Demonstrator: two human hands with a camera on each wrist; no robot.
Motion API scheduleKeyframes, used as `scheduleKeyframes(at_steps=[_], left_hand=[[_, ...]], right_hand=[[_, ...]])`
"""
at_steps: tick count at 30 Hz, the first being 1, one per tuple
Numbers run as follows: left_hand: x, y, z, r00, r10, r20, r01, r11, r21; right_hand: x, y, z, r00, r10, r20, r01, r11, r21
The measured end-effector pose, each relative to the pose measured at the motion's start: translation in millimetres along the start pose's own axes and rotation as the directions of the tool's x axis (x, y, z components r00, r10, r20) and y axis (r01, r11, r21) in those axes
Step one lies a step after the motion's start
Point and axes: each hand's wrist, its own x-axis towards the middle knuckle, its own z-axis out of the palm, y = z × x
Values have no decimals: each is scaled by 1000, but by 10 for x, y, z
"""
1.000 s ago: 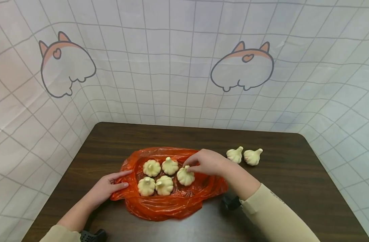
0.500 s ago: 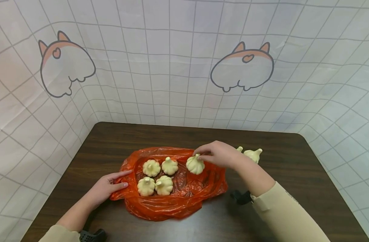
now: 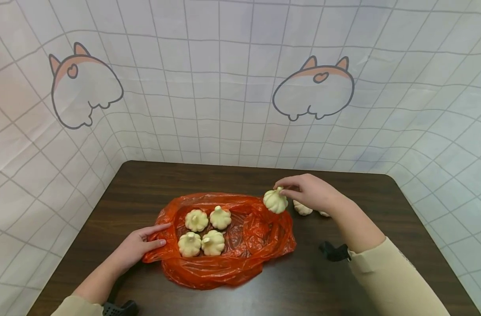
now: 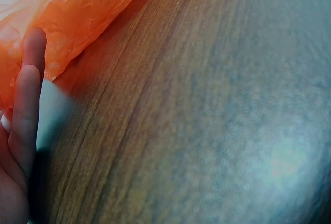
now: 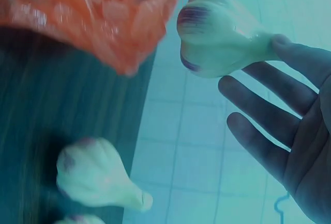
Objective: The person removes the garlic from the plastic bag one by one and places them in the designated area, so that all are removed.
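Observation:
In the head view, my right hand (image 3: 313, 192) pinches a garlic bulb (image 3: 275, 201) by its stem, just above the right rim of the orange plastic bag (image 3: 212, 274). The right wrist view shows the bulb's purple-streaked base, thumb on the stem and two lower fingers stretched out. My left hand (image 3: 135, 245) holds the bag's left side, thumb over the plastic; some of its fingers are hidden. Straight fingers (image 4: 26, 110) lie against the bag in the left wrist view. Several garlic bulbs (image 3: 197, 220) sit grouped in the left half of the opened bag.
Behind my right hand, two more garlic bulbs (image 3: 302, 208) lie on the dark wooden table (image 3: 362, 202), partly covered by the hand. A white cloth (image 3: 232, 87) with grid lines and cartoon animals hangs around the table's back and sides.
My right hand has carried the garlic bulb up and to the right, from inside the bag to above its right rim. The left hand and the other bulbs stay put.

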Motion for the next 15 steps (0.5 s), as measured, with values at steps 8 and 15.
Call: scheduleKeyframes(at_steps=[8, 15], left_hand=[[5, -33, 10, 1000, 2, -3, -2, 1000, -11], [14, -40, 6, 1000, 3, -7, -3, 1000, -10]], right_hand=[[-232, 238, -185, 993, 95, -76, -94, 996, 8], [-488, 482, -356, 977, 168, -127, -169, 986, 5]])
